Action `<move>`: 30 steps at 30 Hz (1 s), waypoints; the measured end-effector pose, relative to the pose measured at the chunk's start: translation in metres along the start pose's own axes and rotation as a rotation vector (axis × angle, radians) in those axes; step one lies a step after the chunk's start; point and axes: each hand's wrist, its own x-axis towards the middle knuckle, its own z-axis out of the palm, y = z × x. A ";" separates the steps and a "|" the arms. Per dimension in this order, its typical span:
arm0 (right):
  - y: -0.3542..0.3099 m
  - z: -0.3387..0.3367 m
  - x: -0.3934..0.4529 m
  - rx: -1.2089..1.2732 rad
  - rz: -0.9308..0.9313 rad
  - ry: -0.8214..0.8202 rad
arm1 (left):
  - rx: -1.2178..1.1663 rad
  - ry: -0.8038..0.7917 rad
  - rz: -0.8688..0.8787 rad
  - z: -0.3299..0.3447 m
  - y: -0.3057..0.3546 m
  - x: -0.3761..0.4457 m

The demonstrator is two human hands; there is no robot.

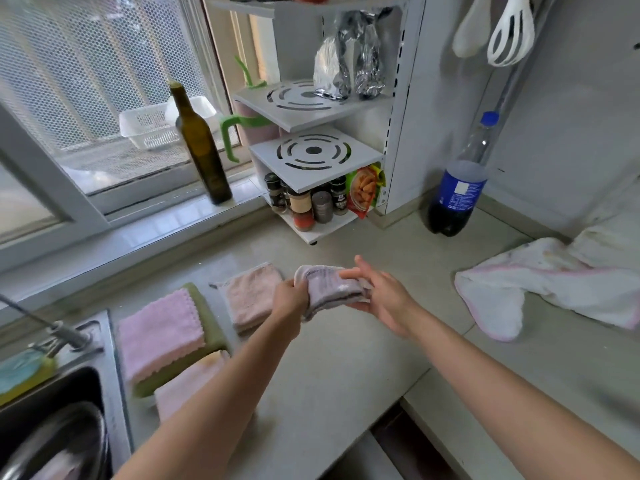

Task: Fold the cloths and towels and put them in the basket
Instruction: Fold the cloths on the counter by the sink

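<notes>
Grey cloth [330, 287]: left hand [291, 299] grips its end, right hand [381, 299] flat and open beneath; square your edges, then set beside pink cloths [251, 299] on counter [346, 358]

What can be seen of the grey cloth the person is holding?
The grey cloth is a small, soft, terry-like piece with darker stripes, bunched or partly folded. It is held above the counter. The left hand grips its left end; the right hand supports its right side with mostly straight fingers. It appears clear of the other cloths.
</notes>
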 end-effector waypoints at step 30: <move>0.039 0.186 0.186 -0.287 0.092 -0.060 | -0.376 0.347 0.062 -0.126 -0.125 0.149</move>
